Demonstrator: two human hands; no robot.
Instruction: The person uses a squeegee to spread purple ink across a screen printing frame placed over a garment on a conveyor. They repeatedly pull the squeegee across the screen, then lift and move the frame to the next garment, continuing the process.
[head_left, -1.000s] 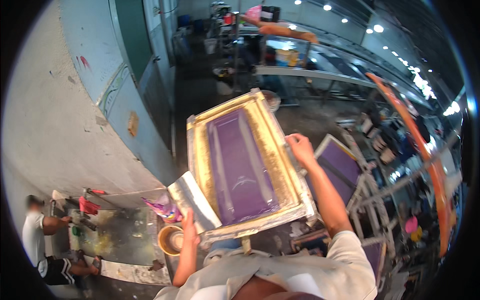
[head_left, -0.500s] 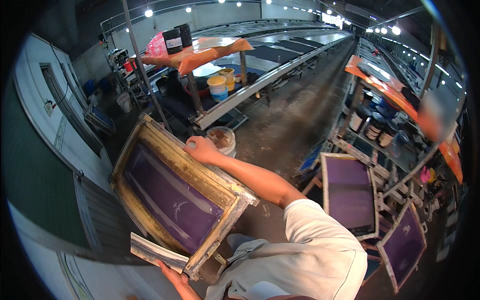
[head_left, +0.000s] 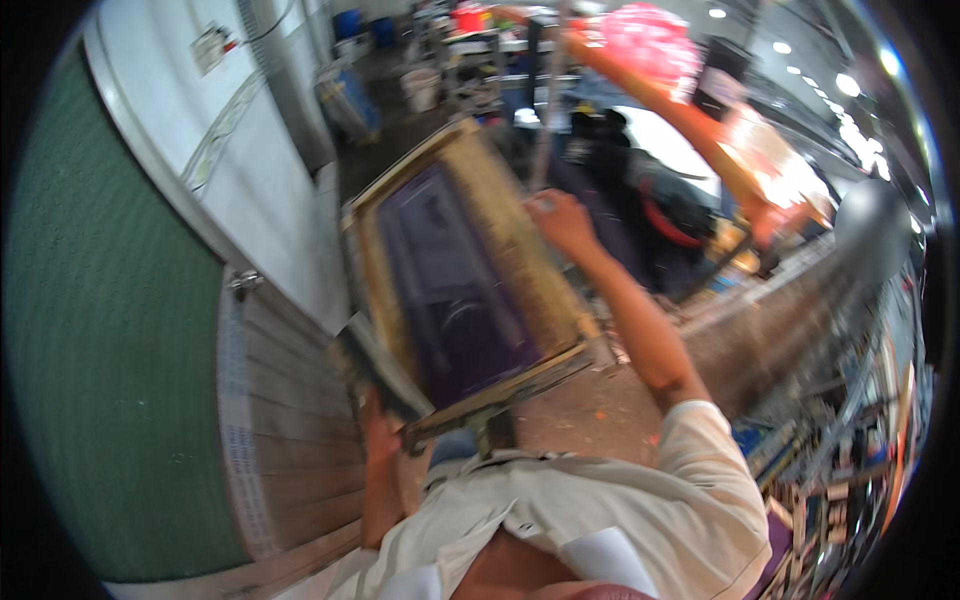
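Observation:
I carry a screen frame (head_left: 520, 270) with a worn yellowish border and a purple mesh (head_left: 455, 320), tilted in front of my body. My right hand (head_left: 555, 220) is closed on the upper part of its right edge. Low on the left, my left hand (head_left: 378, 425) grips a long, flat metal strip (head_left: 375, 365) that lies against the frame's lower left corner; its fingers are partly hidden and blurred by motion.
On my left are a green panel (head_left: 110, 380) and a white door (head_left: 260, 220). Ahead stand a white bucket (head_left: 420, 88), leaning screens (head_left: 350, 100) and an orange-covered rack (head_left: 680, 110) bearing a pink bag (head_left: 650, 45). Cluttered frames and racks (head_left: 830, 460) fill the lower right.
My view has swung right, then back left. The green panel and door now sit nearer on my left, and the bucket appears farther up. The screen and strip have stayed in my hands.

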